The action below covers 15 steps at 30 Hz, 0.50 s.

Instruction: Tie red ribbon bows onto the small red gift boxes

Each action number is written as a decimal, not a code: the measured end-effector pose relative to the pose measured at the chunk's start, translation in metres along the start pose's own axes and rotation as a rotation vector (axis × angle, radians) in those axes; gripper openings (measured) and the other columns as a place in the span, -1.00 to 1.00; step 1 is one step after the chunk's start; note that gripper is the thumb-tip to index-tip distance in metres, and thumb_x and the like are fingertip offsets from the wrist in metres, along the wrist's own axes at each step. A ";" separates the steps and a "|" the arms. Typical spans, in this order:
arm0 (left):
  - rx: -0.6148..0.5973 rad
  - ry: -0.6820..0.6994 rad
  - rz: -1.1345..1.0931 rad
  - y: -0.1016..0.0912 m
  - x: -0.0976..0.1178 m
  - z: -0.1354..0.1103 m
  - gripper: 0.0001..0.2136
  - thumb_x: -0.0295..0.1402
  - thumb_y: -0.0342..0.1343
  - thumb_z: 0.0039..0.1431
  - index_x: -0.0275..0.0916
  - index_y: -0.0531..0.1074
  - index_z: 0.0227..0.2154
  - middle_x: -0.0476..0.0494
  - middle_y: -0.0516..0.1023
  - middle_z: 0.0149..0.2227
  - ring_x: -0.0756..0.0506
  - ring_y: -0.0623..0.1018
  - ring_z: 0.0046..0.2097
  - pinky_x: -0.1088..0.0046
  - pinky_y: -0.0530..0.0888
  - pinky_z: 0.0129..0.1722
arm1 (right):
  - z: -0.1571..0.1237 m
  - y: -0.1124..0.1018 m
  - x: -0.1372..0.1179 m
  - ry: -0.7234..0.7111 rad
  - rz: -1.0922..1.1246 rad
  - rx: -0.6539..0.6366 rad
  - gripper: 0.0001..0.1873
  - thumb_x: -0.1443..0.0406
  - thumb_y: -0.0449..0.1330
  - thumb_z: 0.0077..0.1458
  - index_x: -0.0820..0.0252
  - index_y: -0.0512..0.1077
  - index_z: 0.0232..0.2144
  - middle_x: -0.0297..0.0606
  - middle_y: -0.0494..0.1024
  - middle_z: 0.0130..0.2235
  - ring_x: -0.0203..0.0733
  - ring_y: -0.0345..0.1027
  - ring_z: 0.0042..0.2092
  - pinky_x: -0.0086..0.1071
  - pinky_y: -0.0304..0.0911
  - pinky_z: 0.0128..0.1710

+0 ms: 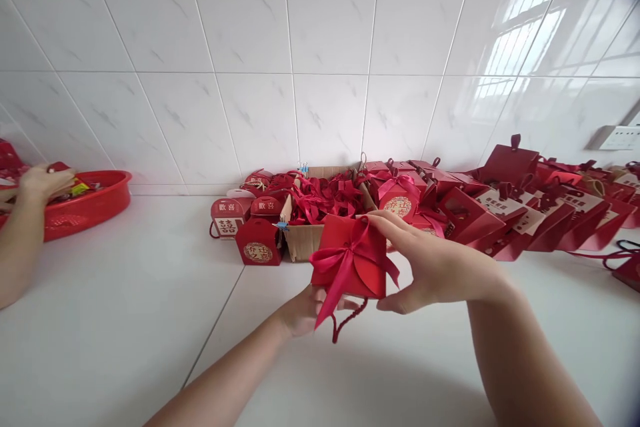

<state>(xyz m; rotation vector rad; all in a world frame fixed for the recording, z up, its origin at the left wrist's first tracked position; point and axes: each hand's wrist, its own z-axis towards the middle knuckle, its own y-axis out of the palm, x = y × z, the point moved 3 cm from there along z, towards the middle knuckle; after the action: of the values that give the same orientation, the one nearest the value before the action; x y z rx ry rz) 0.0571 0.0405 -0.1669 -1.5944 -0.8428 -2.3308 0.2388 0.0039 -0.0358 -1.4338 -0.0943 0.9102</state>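
Note:
A small red gift box (327, 233) with a pink-red ribbon bow (349, 255) on its face is held up over the white counter. My left hand (303, 312) supports it from below, its fingers partly hidden behind the box and ribbon. On the other side, my right hand (425, 263) grips the box's right edge, fingers at the top corner and thumb near the lower corner. A dark red cord handle (349, 325) dangles under the box. Just behind stands a cardboard carton (303, 243) filled with loose red ribbons (327, 197).
Red gift boxes (259, 240) stand left of the carton. Many red boxes and bags (520, 213) crowd the right side along the tiled wall (330, 113). At far left, another person's hand (45, 181) is over a red plastic basin (107, 203) holding small packets.

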 end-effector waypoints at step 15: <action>0.054 -0.004 -0.249 -0.007 -0.002 -0.003 -0.43 -0.23 0.32 -0.12 -0.25 0.38 0.01 -0.24 0.50 -0.03 -0.28 0.46 0.02 0.21 0.35 -0.02 | -0.003 -0.019 0.022 -0.300 0.282 -0.276 0.01 0.27 0.29 -0.13 0.01 -0.13 0.28 -0.20 0.09 0.27 -0.04 0.07 0.22 -0.22 0.11 0.15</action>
<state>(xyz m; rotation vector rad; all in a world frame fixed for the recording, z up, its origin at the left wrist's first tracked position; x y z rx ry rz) 0.0526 0.0440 -0.1717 -1.5513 -1.1543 -2.4439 0.2648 0.0172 -0.0298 -1.5792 -0.2551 1.3852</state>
